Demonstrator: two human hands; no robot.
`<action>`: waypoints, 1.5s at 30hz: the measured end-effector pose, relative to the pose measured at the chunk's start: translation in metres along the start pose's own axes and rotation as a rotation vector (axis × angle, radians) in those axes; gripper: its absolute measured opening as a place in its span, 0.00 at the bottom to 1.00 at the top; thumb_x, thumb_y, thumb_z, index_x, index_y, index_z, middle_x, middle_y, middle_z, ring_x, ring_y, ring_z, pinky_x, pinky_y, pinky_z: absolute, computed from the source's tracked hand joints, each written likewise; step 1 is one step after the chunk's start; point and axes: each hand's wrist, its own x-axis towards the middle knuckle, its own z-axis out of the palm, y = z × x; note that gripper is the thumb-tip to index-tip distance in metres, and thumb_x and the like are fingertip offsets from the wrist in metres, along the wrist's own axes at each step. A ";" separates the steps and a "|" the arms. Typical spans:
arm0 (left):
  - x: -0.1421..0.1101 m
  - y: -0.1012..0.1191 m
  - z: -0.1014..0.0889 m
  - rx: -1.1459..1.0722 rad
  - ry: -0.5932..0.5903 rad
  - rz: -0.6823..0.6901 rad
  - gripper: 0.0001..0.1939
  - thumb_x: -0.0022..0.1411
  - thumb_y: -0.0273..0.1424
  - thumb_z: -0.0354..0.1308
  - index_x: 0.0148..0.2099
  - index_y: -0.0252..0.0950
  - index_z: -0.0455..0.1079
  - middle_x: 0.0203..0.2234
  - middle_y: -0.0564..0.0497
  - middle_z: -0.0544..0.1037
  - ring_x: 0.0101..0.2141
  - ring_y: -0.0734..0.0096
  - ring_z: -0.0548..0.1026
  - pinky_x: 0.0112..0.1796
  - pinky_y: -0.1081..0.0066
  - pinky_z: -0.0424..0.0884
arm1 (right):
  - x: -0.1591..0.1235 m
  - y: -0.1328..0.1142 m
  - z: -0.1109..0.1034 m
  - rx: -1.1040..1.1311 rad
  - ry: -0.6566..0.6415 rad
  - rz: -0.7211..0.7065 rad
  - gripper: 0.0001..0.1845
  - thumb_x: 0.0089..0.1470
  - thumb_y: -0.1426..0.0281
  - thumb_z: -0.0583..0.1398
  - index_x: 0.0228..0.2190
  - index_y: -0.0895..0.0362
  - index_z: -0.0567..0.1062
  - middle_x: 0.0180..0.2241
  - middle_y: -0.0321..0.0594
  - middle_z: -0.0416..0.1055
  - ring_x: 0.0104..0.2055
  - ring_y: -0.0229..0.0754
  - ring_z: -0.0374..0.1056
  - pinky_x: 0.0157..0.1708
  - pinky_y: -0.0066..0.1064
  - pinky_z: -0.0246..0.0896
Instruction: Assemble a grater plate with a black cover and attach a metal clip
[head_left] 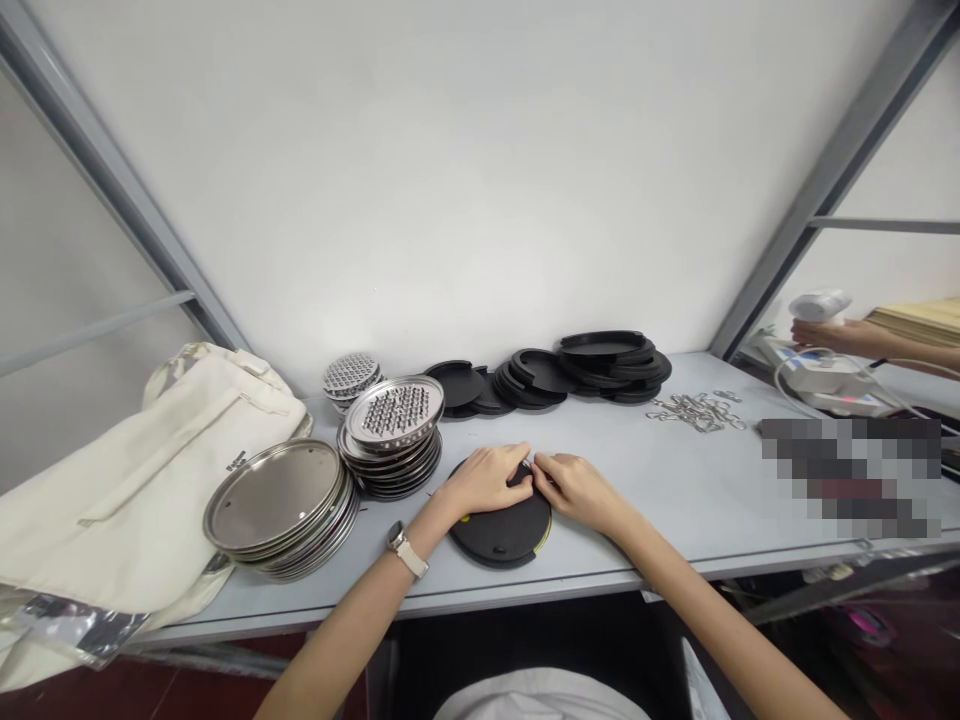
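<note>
Grey worktop [652, 480] is backed by a white wall [480, 200]. Near the front edge, a round black disc [502, 535], with no long axis, is partly covered by the left hand [487, 480], the nearer; only its far-right rim is met by the right hand [577, 490]. Both hands' fingers are curled together there; whether the glinting bit [527, 462] is pinched cannot be told.

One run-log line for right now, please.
left hand: on black disc | right hand: fingertips at disc's far edge | left: metal plates | behind: black stacks | right: metal clips
</note>
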 end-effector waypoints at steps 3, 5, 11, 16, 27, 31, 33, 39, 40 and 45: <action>0.000 0.000 0.000 -0.002 -0.005 -0.008 0.04 0.58 0.31 0.51 0.34 0.38 0.58 0.22 0.56 0.65 0.23 0.74 0.64 0.25 0.74 0.55 | 0.000 0.000 -0.001 -0.018 0.011 -0.005 0.13 0.61 0.70 0.46 0.28 0.57 0.65 0.20 0.37 0.64 0.22 0.39 0.59 0.25 0.30 0.45; 0.000 0.000 0.000 0.000 -0.013 -0.017 0.04 0.58 0.31 0.51 0.35 0.38 0.58 0.22 0.56 0.65 0.23 0.73 0.65 0.26 0.74 0.56 | 0.000 -0.001 -0.001 -0.023 0.021 -0.006 0.13 0.61 0.70 0.46 0.27 0.57 0.65 0.20 0.37 0.64 0.22 0.39 0.59 0.25 0.30 0.45; 0.000 -0.001 0.001 0.005 -0.017 -0.022 0.04 0.58 0.31 0.51 0.35 0.38 0.58 0.22 0.56 0.65 0.23 0.73 0.65 0.26 0.73 0.56 | 0.000 -0.001 -0.002 -0.028 0.033 -0.009 0.13 0.62 0.70 0.46 0.27 0.57 0.65 0.20 0.38 0.65 0.22 0.39 0.60 0.26 0.30 0.46; -0.001 0.000 0.000 0.010 -0.013 -0.015 0.04 0.58 0.32 0.51 0.36 0.38 0.58 0.22 0.56 0.66 0.24 0.73 0.66 0.26 0.73 0.56 | 0.001 -0.001 -0.002 -0.048 0.037 -0.015 0.14 0.62 0.70 0.46 0.27 0.57 0.64 0.20 0.38 0.64 0.23 0.40 0.60 0.26 0.31 0.47; 0.000 0.001 -0.001 0.022 -0.032 -0.027 0.05 0.58 0.32 0.50 0.37 0.37 0.59 0.24 0.55 0.68 0.24 0.72 0.67 0.26 0.73 0.58 | 0.001 -0.001 -0.002 -0.070 0.062 -0.013 0.15 0.63 0.69 0.45 0.26 0.56 0.63 0.20 0.38 0.64 0.23 0.41 0.60 0.27 0.31 0.47; -0.001 0.000 0.000 0.017 -0.030 -0.017 0.05 0.58 0.32 0.50 0.37 0.37 0.59 0.23 0.55 0.67 0.24 0.72 0.66 0.26 0.74 0.57 | 0.001 -0.001 -0.001 -0.086 0.060 -0.015 0.15 0.63 0.69 0.45 0.26 0.56 0.63 0.20 0.38 0.64 0.24 0.41 0.60 0.27 0.31 0.47; -0.001 0.001 0.000 0.013 -0.027 -0.011 0.05 0.58 0.32 0.50 0.38 0.37 0.59 0.23 0.55 0.67 0.24 0.73 0.66 0.26 0.74 0.56 | 0.001 0.000 -0.001 -0.076 0.067 -0.018 0.15 0.63 0.69 0.45 0.26 0.56 0.63 0.20 0.38 0.64 0.24 0.41 0.60 0.27 0.31 0.48; 0.000 0.001 0.000 0.013 -0.034 -0.031 0.04 0.60 0.31 0.48 0.38 0.38 0.59 0.23 0.55 0.67 0.23 0.73 0.66 0.26 0.74 0.56 | -0.001 -0.001 -0.007 0.075 0.179 0.090 0.14 0.62 0.69 0.45 0.25 0.55 0.60 0.20 0.36 0.61 0.22 0.39 0.58 0.25 0.29 0.49; 0.000 0.001 0.001 0.017 -0.033 -0.034 0.04 0.60 0.31 0.48 0.38 0.38 0.59 0.23 0.55 0.67 0.23 0.73 0.65 0.26 0.74 0.56 | -0.001 -0.001 -0.008 0.091 0.196 0.116 0.14 0.62 0.69 0.45 0.25 0.54 0.60 0.19 0.36 0.61 0.22 0.39 0.58 0.25 0.29 0.49; 0.000 0.000 0.003 0.069 -0.004 -0.053 0.05 0.60 0.32 0.49 0.39 0.38 0.60 0.24 0.54 0.69 0.24 0.71 0.68 0.26 0.73 0.56 | 0.000 0.000 -0.008 0.109 0.206 0.167 0.13 0.61 0.68 0.45 0.25 0.54 0.60 0.19 0.36 0.62 0.21 0.39 0.58 0.24 0.29 0.49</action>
